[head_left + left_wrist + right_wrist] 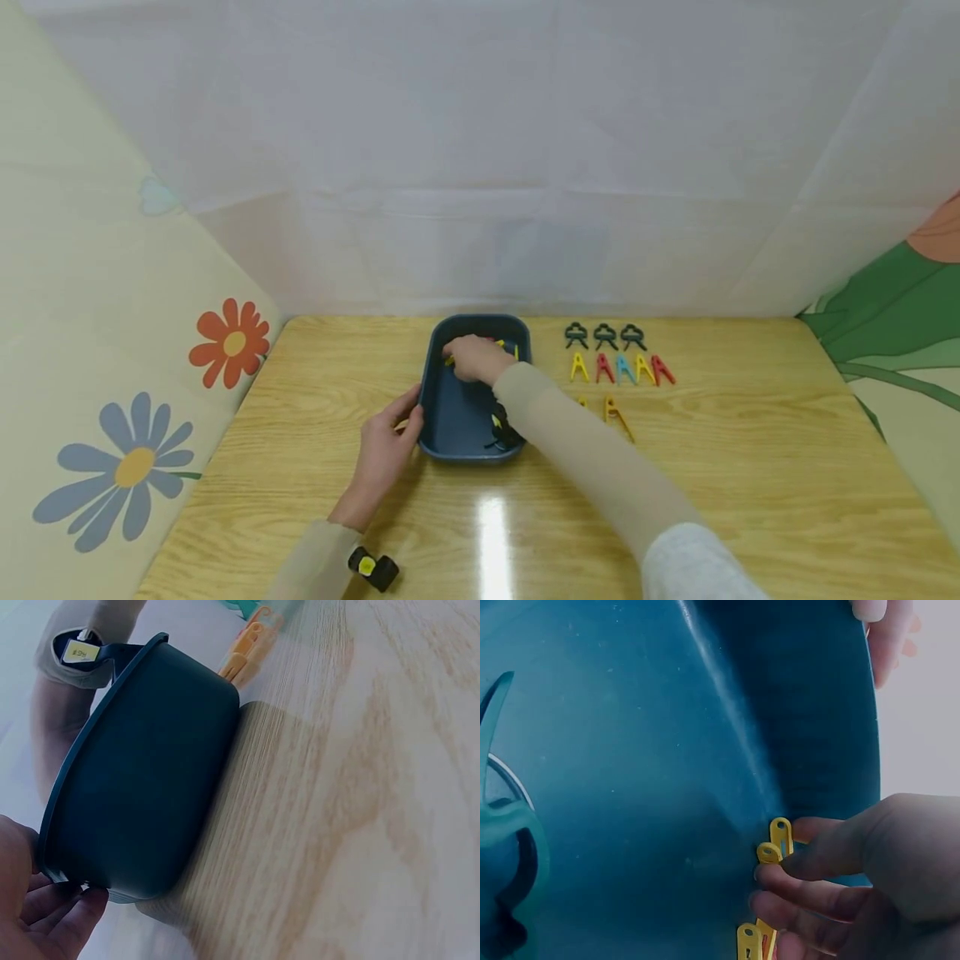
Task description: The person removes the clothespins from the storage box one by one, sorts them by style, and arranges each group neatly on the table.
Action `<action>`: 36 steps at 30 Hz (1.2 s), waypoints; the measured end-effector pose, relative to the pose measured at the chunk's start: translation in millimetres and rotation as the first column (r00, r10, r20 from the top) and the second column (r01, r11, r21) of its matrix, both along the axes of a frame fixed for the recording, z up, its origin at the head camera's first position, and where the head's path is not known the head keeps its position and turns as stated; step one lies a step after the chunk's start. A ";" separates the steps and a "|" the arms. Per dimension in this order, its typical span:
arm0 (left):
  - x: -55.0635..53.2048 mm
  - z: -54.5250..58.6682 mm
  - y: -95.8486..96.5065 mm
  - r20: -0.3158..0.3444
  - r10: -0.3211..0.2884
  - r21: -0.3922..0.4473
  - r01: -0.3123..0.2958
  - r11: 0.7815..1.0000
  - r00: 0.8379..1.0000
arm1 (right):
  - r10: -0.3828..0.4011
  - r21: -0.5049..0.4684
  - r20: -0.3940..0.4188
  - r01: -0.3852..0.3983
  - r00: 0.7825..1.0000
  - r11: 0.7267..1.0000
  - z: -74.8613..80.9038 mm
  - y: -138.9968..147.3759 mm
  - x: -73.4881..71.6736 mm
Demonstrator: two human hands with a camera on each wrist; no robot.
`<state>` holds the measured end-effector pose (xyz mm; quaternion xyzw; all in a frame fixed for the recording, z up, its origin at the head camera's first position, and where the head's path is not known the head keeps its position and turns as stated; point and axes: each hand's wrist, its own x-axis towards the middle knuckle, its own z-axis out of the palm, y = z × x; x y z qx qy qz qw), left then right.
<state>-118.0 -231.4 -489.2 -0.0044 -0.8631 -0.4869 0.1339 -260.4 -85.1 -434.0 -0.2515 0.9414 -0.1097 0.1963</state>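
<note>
My left hand (384, 450) grips the left side of a dark blue plastic tray (457, 421), its fingers against the outer wall in the left wrist view. Inside the tray, near its far left corner, my right hand (480, 358) reaches down. In the right wrist view its thumb and fingertips pinch a small yellow clip (769, 853) close to the tray wall. More yellow clips (748, 943) and a bit of red lie under and beside the fingers, partly hidden. A green clip (514, 825) lies on the tray floor at the left of that view.
Right of the tray, three dark green clips (604, 336) form a back row. Before them stands a row of several small A-shaped clips (625, 369) in yellow, red and blue. Nearer lie orange-yellow clips (613, 410), one partly behind the right sleeve. A white sheet (487, 167) hangs behind the table.
</note>
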 end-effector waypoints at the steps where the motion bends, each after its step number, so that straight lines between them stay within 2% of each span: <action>1: 0.2 -0.1 0.1 0.000 0.003 -0.002 -0.003 1.000 1.000 | 0.006 0.001 0.001 -0.006 1.000 1.000 -0.6 0.3 0.0; 8: 0.2 -1.2 0.3 -0.013 0.017 -0.003 -0.017 1.000 1.000 | 0.040 -0.001 -0.018 -0.040 0.999 0.999 -0.5 5.0 -0.2; 11: -0.5 -0.7 -0.1 -0.013 0.014 -0.002 -0.014 1.000 1.000 | 0.009 -0.018 -0.035 -0.009 0.999 1.000 0.9 6.8 -0.6; 15: -0.3 -0.5 -0.4 -0.011 0.011 -0.012 -0.011 1.000 1.000 | -0.091 -0.047 -0.058 0.088 0.994 0.995 1.1 7.8 -0.3; 19: 0.2 -1.1 -0.1 -0.009 0.009 -0.019 -0.010 1.000 1.000 | -0.150 -0.057 -0.064 0.147 0.987 0.987 -0.6 7.3 1.6; 30: 0.2 -1.2 1.4 -0.015 0.009 -0.004 -0.010 1.000 1.000 | -0.194 -0.031 -0.075 0.193 0.978 0.981 -8.1 1.2 0.3; 36: 0.0 -2.3 0.6 -0.035 0.009 -0.019 -0.009 1.000 0.999 | -0.193 -0.023 -0.072 0.192 0.979 0.981 -11.0 -1.0 -2.6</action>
